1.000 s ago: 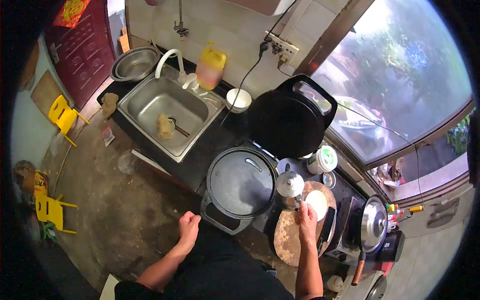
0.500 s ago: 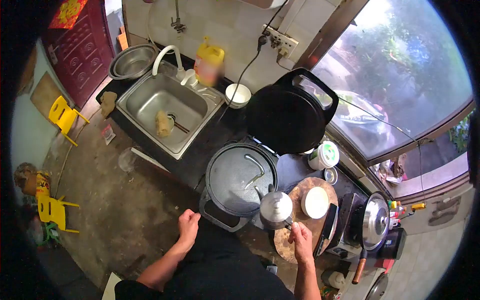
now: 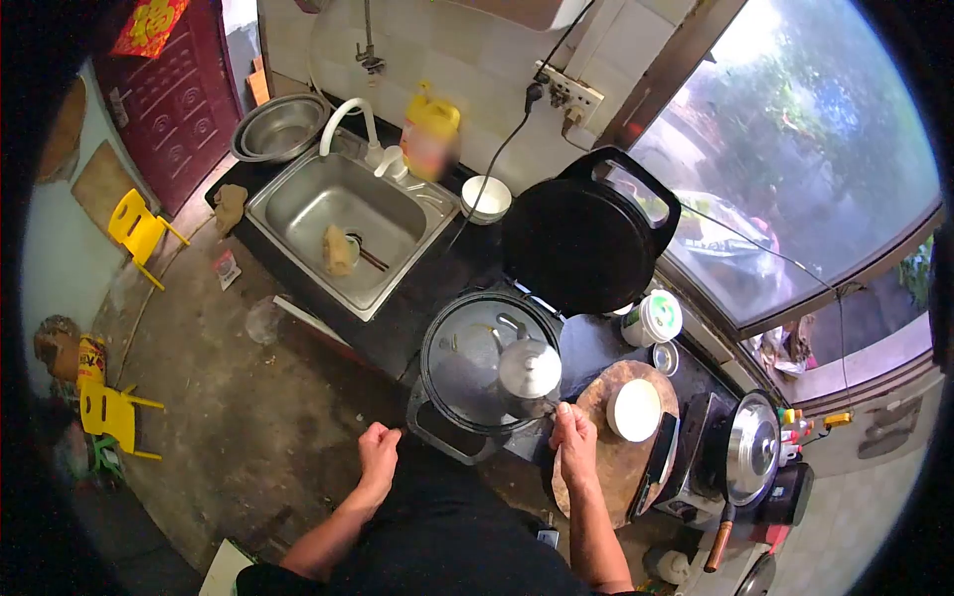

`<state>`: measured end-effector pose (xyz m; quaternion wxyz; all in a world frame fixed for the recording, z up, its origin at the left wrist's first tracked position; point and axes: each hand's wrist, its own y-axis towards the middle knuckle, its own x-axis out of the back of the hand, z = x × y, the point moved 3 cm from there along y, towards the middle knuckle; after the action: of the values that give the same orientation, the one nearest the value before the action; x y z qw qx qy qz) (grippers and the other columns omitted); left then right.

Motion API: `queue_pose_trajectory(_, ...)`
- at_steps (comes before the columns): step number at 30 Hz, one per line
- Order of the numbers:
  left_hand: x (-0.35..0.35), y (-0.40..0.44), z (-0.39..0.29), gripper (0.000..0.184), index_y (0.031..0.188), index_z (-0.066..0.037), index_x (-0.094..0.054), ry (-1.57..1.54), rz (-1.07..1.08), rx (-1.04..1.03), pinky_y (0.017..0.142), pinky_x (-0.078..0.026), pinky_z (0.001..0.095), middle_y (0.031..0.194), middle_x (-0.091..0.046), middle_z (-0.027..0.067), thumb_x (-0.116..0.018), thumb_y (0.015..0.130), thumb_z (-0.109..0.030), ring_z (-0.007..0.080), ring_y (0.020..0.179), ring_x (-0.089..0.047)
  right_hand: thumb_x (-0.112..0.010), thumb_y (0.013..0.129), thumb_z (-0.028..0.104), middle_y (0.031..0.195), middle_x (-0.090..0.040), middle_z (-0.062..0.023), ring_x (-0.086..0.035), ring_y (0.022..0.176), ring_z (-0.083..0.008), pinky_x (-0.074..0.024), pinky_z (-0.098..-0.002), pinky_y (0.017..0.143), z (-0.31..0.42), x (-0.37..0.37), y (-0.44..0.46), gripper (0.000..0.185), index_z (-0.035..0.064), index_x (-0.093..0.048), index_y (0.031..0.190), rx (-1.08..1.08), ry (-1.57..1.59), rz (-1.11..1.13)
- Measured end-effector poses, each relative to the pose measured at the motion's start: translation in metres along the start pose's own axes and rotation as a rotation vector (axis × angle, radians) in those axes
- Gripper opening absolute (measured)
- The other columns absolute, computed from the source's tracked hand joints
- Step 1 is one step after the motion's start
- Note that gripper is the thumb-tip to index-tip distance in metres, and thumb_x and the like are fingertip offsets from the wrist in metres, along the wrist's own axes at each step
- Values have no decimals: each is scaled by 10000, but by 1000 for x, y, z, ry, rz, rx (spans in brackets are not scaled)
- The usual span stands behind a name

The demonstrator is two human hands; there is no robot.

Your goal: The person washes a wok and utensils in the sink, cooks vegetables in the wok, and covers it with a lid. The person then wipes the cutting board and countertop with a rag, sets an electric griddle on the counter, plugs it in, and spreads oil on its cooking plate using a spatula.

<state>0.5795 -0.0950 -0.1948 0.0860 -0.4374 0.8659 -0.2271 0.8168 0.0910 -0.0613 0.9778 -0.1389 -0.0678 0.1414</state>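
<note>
My right hand (image 3: pixel 574 444) is closed on the handle of a small metal pot with a spout and a domed lid (image 3: pixel 530 370). The pot hangs over the right part of the round black electric griddle (image 3: pixel 467 353). A shiny streak of liquid lies on the griddle's cooking surface, partly hidden by the pot. The griddle's black lid (image 3: pixel 576 246) stands raised behind it. My left hand (image 3: pixel 379 459) is curled closed, apart from the griddle's front handle and left of it, with nothing visible in it.
Right of the griddle, a white bowl (image 3: pixel 633 410) sits on a round wooden board (image 3: pixel 603 477) beside a black-handled knife. A lidded pan (image 3: pixel 752 452) rests on the stove. At left is a steel sink (image 3: pixel 288 214). A power cord (image 3: pixel 500 149) hangs from the wall socket.
My right hand has carried the metal pot left, from beside the griddle to above its cooking surface. My left hand stays in nearly the same place. The view has shifted slightly.
</note>
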Motion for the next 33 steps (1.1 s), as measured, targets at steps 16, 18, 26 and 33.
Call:
queue_pose_trajectory(16, -28, 5, 8, 219, 623, -53, -430, 135, 132, -112, 487, -293, 285, 567, -367, -37, -587, 773, -76, 67, 562, -335, -519, 961, 320, 580, -410, 30, -387, 530, -60, -311, -229, 511, -16, 76, -77, 377, 102, -460, 659, 2, -119, -157)
queue_pose_trajectory(18, -30, 5, 4, 219, 624, -57, -428, 166, 143, -117, 492, -299, 287, 570, -368, -36, -586, 772, -82, 71, 563, -337, -522, 959, 323, 578, -414, 30, -387, 530, -61, -314, -229, 512, -19, 71, -84, 378, 101, -461, 658, -46, -105, -135)
queue_pose_trajectory(26, -32, 3, 2, 237, 624, -62, -407, 122, 165, -8, 495, -301, 280, 582, -369, -39, -588, 777, -80, 64, 573, -341, -515, 953, 357, 589, -486, 3, -441, 554, -81, -361, -253, 539, -55, 53, -85, 384, 81, -494, 686, -46, -41, -67)
queue_pose_trajectory(33, -33, 7, 6, 240, 629, -67, -406, 110, 181, -35, 479, -292, 272, 577, -366, -44, -590, 781, -68, 51, 564, -341, -537, 953, 294, 617, -461, 35, -411, 582, -58, -341, -236, 531, -29, 45, -85, 355, 74, -486, 679, -30, -163, 13)
